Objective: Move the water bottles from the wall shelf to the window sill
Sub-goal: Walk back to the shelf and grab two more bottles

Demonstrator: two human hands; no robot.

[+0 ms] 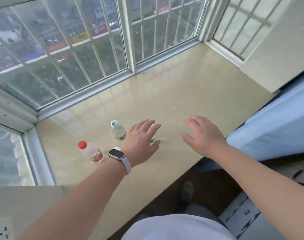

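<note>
Several clear water bottles stand upright on the beige window sill. One with a red cap is nearest the left window. Behind it stands a bottle with a green and white cap. Another bottle is mostly hidden under the fingers of my left hand, which hovers open above it with fingers spread. A white cap peeks out just behind my wrist watch. My right hand floats open over bare sill further right, holding nothing.
Barred windows enclose the sill at the back and both sides. A white wall corner stands at the right end. A light blue curtain hangs at the sill's right front edge. Dark floor lies below.
</note>
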